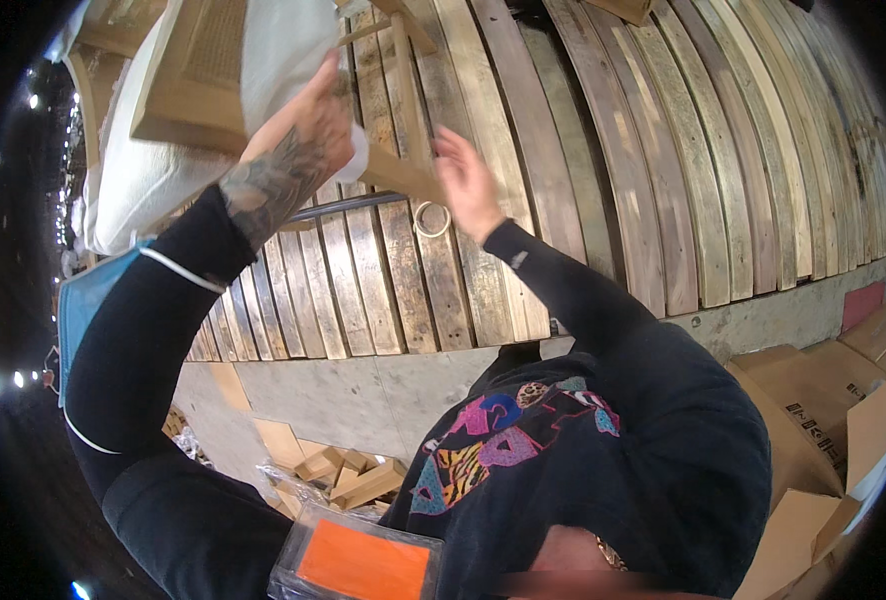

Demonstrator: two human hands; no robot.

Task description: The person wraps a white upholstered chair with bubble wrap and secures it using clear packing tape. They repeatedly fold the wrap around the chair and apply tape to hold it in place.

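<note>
My left hand [308, 130], tattooed on its back, is at a wooden chair-like piece of furniture. One finger is stretched out along white foam wrap [288, 50]; the other fingers look curled around its edge. A small white piece [355, 155] shows beside that hand; whether it is part of the wrap I cannot tell. My right hand [468, 185] is slightly blurred, with its fingers apart, close to a wooden leg [410, 100] and holding nothing. Below it a pale ring [431, 220], like a tape roll, lies on the slats. A dark bar [348, 207] lies nearby.
A wooden slatted platform [643, 170] spans the view. White-wrapped furniture [148, 190] and a wooden frame with a woven panel [198, 65] stand at left. Wood offcuts [363, 480] lie on the concrete floor below. Open cardboard boxes [813, 420] fill the right corner.
</note>
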